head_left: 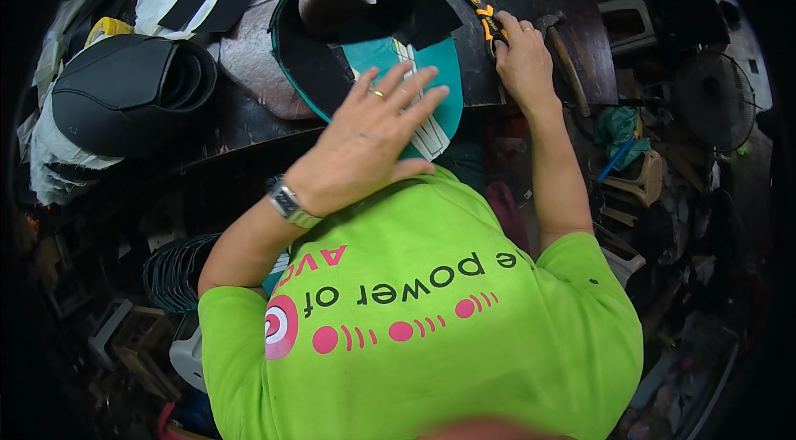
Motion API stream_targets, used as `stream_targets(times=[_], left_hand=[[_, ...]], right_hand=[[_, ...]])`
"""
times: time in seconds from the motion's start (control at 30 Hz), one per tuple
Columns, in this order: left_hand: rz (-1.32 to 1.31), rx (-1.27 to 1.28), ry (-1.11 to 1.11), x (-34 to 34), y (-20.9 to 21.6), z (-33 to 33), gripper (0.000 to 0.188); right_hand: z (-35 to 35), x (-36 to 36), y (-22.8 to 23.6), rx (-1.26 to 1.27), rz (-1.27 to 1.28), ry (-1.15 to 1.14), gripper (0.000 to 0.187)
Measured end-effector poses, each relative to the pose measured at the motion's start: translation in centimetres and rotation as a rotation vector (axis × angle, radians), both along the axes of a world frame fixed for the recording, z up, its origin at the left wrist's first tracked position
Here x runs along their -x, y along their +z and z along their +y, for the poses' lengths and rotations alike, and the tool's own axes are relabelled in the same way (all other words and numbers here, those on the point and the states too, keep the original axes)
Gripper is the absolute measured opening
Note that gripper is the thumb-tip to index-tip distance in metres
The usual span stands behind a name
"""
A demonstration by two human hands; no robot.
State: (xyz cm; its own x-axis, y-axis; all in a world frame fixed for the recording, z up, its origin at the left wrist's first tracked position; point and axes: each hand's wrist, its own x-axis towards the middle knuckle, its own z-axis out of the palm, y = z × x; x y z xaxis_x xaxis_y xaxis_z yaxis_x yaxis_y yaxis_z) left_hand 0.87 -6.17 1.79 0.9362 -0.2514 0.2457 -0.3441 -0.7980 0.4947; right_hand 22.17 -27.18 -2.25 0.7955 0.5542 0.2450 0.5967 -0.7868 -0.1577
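Your left hand (377, 129) lies palm down with its fingers spread wide, over white strips (429, 141) on the teal panel (448, 79), gripping nothing that shows. Your right hand (525, 67) has its fingers curled at the orange-and-black scissors (487, 24); whether they are gripped or only touched, you cannot tell from here. Just right of that hand is a hammer (568, 63). Ahead of your left hand, the black piece (414, 4) with teal edging curves round in a loop, and the panel seems part of it. Judging by this, the piece is shaped and the strips are laid in place, but whether they are fixed or trimmed is unclear. Farther off, beyond your left hand, two black rectangles (230, 2) lie loose, apparently unused, and left of it a rolled black piece (108, 83) looks nearer to finished
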Motion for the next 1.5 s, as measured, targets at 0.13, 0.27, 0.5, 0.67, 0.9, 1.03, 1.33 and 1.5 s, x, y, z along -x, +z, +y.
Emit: stream_targets(times=[0.13, 0.27, 0.5, 0.67, 0.9, 1.03, 1.33, 1.5], left_hand=[[0.101, -0.192, -0.077, -0.1, -1.0, -0.5, 0.082], [0.155, -0.121, -0.209, 1.0, 1.0, 4.1, 0.054], [0.155, -0.046, 0.072, -0.8, 0.9, 6.3, 0.024], [-0.091, 0.086, 0.03, -2.9, -1.5, 5.6, 0.03], [-0.198, -0.119, -0.064, -4.2, -2.6, 6.8, 0.019], [-0.248, -0.175, -0.071, -4.2, -2.9, 6.8, 0.02], [-0.327, -0.138, -0.038, -4.3, -3.5, 6.4, 0.028], [-0.31, -0.2, -0.011, -4.4, -3.5, 5.7, 0.024]], right_hand=[[-0.4, -1.7, 1.4, -0.135, 0.271, 0.035, 0.049], [-0.4, -0.5, 3.1, -0.885, 0.999, 0.06, 0.053], [3.3, 5.3, 4.0, -1.215, 1.18, 0.169, 0.067], [5.8, 5.8, 2.8, -1.218, 1.009, 0.138, 0.061], [6.4, 6.3, 1.5, -1.242, 1.113, 0.094, 0.058], [6.3, 8.0, 1.1, -1.438, 1.225, 0.143, 0.065], [5.1, 11.3, 0.3, -1.247, 1.093, 0.206, 0.096], [6.0, 11.7, 0.0, -1.294, 0.989, 0.243, 0.089]])
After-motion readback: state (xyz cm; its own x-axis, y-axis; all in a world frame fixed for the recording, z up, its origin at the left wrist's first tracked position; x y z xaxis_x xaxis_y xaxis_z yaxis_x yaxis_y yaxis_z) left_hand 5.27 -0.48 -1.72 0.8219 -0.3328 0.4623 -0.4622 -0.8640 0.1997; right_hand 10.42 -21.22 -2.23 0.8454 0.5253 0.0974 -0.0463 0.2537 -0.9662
